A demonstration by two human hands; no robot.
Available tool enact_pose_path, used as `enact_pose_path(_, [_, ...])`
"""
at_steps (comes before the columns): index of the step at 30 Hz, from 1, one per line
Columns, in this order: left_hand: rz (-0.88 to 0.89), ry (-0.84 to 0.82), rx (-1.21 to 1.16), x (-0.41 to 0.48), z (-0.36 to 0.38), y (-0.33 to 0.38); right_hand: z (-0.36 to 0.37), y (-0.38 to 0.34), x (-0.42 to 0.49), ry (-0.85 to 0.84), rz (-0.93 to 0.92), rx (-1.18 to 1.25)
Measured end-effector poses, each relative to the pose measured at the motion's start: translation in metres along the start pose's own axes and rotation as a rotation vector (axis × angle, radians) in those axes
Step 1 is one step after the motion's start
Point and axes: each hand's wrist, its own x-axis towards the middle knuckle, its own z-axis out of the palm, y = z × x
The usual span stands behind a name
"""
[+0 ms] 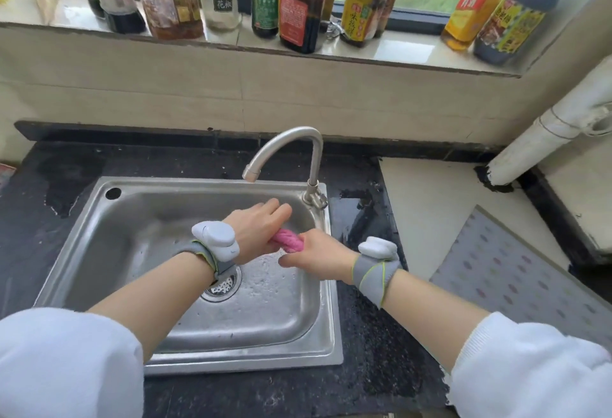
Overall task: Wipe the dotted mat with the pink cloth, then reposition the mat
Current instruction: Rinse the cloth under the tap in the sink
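Note:
The pink cloth [289, 240] is twisted into a tight roll over the steel sink [109, 235]. My left hand [256, 230] grips its far end and my right hand [316, 257] grips its near end, so only the middle of the cloth shows. The grey mat with coloured dots [516, 272] lies flat on the counter at the right, well apart from both hands.
A curved faucet [298, 149] rises at the sink's back right edge. The black counter [371, 344] around the sink is wet. Several sauce and oil bottles [298, 3] line the windowsill above. A white pipe [543, 139] slants down at the far right.

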Motion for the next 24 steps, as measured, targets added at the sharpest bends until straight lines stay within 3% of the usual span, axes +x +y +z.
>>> enact_pose_path(3, [0.001,-0.098,-0.109,0.010,0.020,0.036,-0.005,0.049,-0.021,0.106,0.003,-0.073])
enact_pose_path(7, [0.004,-0.175,-0.470,0.028,0.056,0.087,-0.011,0.110,-0.055,0.258,0.042,-0.106])
enact_pose_path(13, [0.076,-0.215,-0.543,0.063,0.092,0.237,-0.025,0.229,-0.157,0.523,0.159,-0.027])
enact_pose_path(16, [0.073,-0.218,-0.507,0.071,0.107,0.291,-0.029,0.277,-0.195,0.548,0.211,-0.002])
enact_pose_path(24, [-0.101,-0.219,-0.296,0.095,0.175,0.430,-0.071,0.416,-0.298,0.718,0.396,0.210])
